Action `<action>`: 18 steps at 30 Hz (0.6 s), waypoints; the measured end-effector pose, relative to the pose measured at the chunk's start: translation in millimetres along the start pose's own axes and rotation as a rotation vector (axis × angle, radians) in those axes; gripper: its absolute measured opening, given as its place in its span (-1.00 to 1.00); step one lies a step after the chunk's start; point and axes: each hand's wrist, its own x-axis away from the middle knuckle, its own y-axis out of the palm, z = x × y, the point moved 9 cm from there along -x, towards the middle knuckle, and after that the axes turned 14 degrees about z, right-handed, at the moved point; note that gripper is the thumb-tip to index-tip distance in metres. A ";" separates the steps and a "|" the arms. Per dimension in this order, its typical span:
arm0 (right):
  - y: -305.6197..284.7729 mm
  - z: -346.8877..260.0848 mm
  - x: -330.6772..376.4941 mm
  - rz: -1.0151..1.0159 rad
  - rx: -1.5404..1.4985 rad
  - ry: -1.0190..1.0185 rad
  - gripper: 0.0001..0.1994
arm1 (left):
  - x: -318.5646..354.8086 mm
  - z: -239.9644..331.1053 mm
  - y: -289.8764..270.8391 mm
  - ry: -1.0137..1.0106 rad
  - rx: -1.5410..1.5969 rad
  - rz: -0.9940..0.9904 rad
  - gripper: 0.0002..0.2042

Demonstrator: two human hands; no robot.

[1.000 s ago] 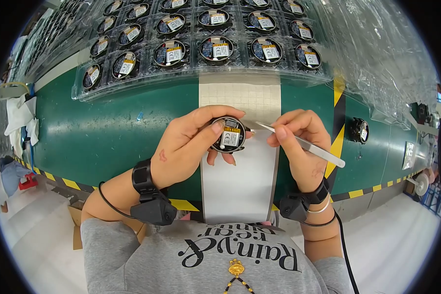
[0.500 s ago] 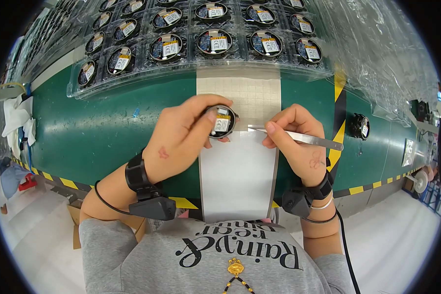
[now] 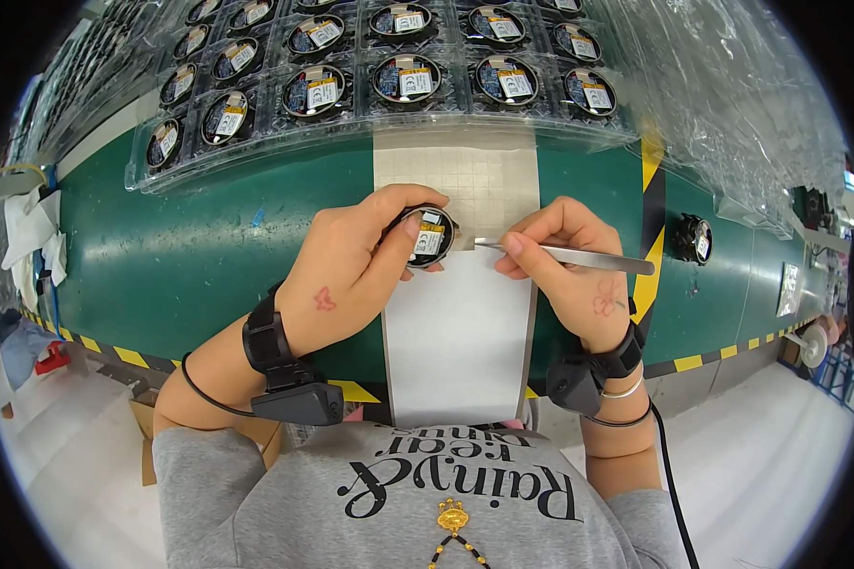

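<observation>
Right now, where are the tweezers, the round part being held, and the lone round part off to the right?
tweezers [image 3: 579, 257], head view, mid shaft
held round part [image 3: 429, 237], head view, labelled face
lone round part [image 3: 693, 238], head view, its face

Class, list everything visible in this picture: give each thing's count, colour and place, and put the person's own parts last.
Round part: one, black with a pale label, held above the mat.
Tweezers: one, silver, tip at the round part's edge.
Mat: one, pale grey, centre of bench.
Bench: one, green, with yellow-black edge tape.
Clear tray: rows of black round parts, far side.
Loose round part: one, black, on the bench at right.
Left hand: holds the round part; black wrist device.
Right hand: pinches the tweezers; black wrist device.
</observation>
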 end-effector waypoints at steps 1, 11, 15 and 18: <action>-3.6 -4.4 0.0 0.018 -0.063 -0.019 -0.86 | -0.5 0.0 -0.4 0.002 0.001 0.001 -0.78; -18.7 -37.8 14.8 0.116 -0.487 -0.363 -0.82 | 11.9 6.0 18.3 -0.275 0.526 -0.185 -0.65; -0.7 -39.0 26.4 0.064 -0.401 -0.416 -0.81 | 19.7 7.9 24.8 -0.278 0.629 -0.228 -0.63; 4.4 -39.5 28.0 -0.013 -0.408 -0.423 -0.85 | 21.8 9.6 25.4 -0.271 0.645 -0.241 -0.63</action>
